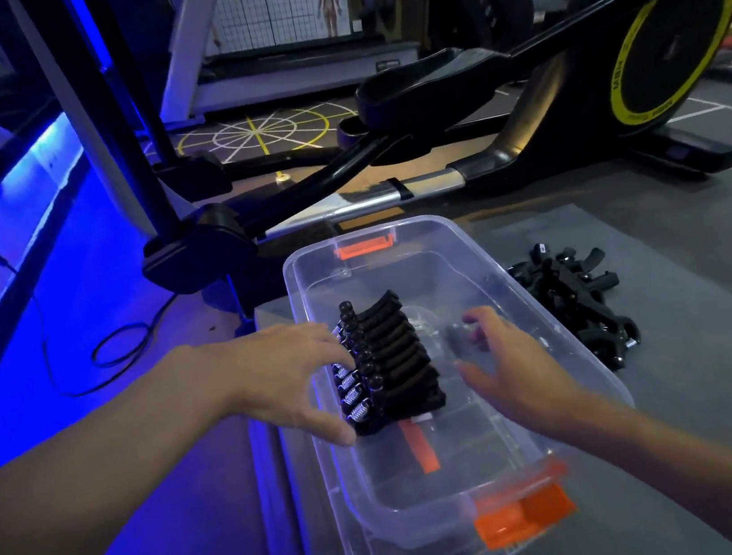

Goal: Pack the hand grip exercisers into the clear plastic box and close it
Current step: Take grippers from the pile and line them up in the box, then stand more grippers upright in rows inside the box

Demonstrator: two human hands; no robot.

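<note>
Since each hand grip exerciser is a steel spring between two stiff black handles, I judge them light singly but weighty as a bundle, hard and not fragile, and apt to tangle where handles cross; the foam-looking handles should give good friction, so the handles are the place to take hold, not the springs (which could nip a finger).

A row of exercisers (389, 358) stands packed side by side inside the clear plastic box (482, 251), against its left wall, springs to the left; the rest lie in a loose pile (574, 299) on the grey mat (690, 325), just beside the box's right wall; the box is open on top, and I cannot tell where its lid is.

The left hand (293, 372) reaches over the left wall with fingers spread and nearly straight, fingertips touching the spring side of the row and the thumb at its near end; it braces the row and does not clasp it. The right hand (513, 365) hovers within the box to the right of the row, fingers loosely spread and a little blurred; it appears to hold nothing.

The orange latch (524, 513) at the near end hangs undone; closing is not yet due, judging by the pile outside.
</note>
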